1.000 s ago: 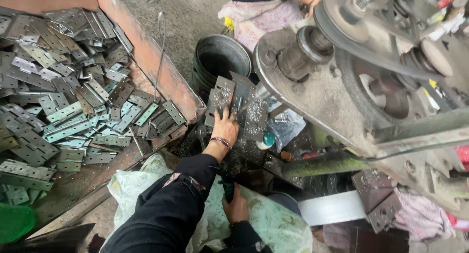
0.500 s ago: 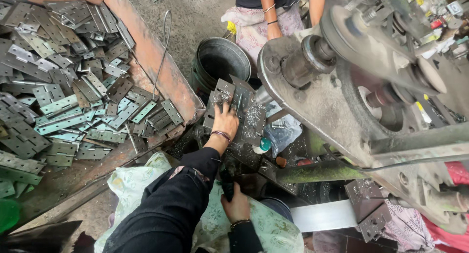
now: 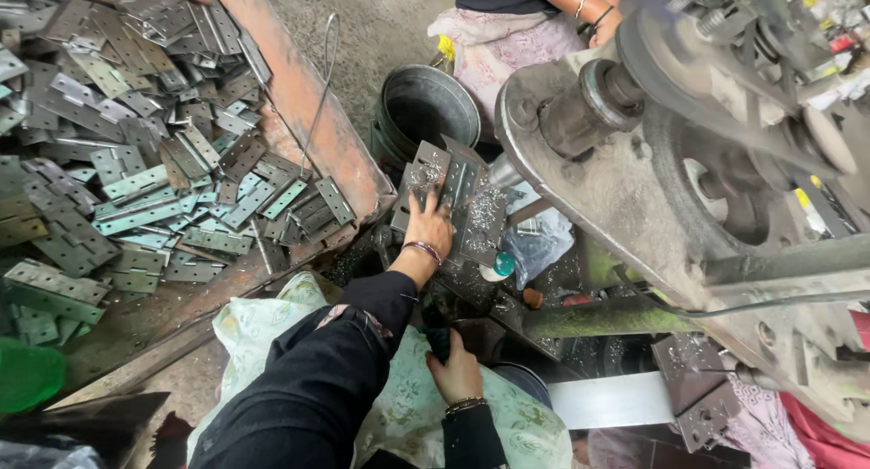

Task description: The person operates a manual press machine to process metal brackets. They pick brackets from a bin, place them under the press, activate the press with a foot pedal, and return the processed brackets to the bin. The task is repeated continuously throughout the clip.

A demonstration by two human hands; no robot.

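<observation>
My left hand [image 3: 430,222] lies flat on a small stack of grey perforated metal hinge plates [image 3: 471,197] covered in metal shavings, beside the machine. Its fingers are spread on the plates, not closed around them. My right hand [image 3: 458,369] is lower, near my lap, with its fingers closed on a dark object [image 3: 437,328] that I cannot identify. Both arms wear black sleeves and bangles at the wrists.
A rusty tray [image 3: 299,97] at the left holds several loose hinge plates [image 3: 136,188]. A dark metal bucket [image 3: 426,116] stands behind the stack. A large belt-driven machine [image 3: 689,179] fills the right. Another person [image 3: 535,16] sits at the top. A patterned cloth [image 3: 272,319] covers my lap.
The view has shifted slightly and the machine's wheel keeps turning. My left hand stays on the plate stack, and my right hand stays low by my lap.
</observation>
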